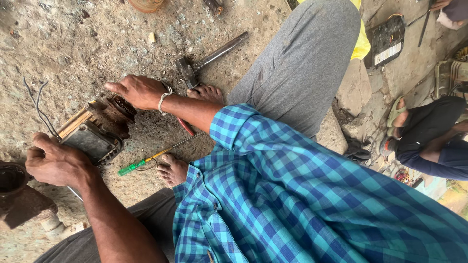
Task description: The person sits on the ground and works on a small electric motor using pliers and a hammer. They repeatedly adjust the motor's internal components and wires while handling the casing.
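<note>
A small rusty electric motor (95,134) with a grey metal side and a copper winding lies on the concrete floor between my bare feet. My left hand (56,163) grips its near end, where thin dark wires (39,109) trail out. My right hand (139,91), with a pale band on the wrist, rests on top of the motor's rusty far end, forefinger stretched out. I cannot tell whether its fingers curl around the part.
A hammer (195,65) lies by my right foot, a green-handled screwdriver (136,165) by my left foot, and a red-handled tool (185,126) under my forearm. A rusty pump housing (17,195) sits beside my left hand. Another person (429,139) squats nearby, near a black box (386,41).
</note>
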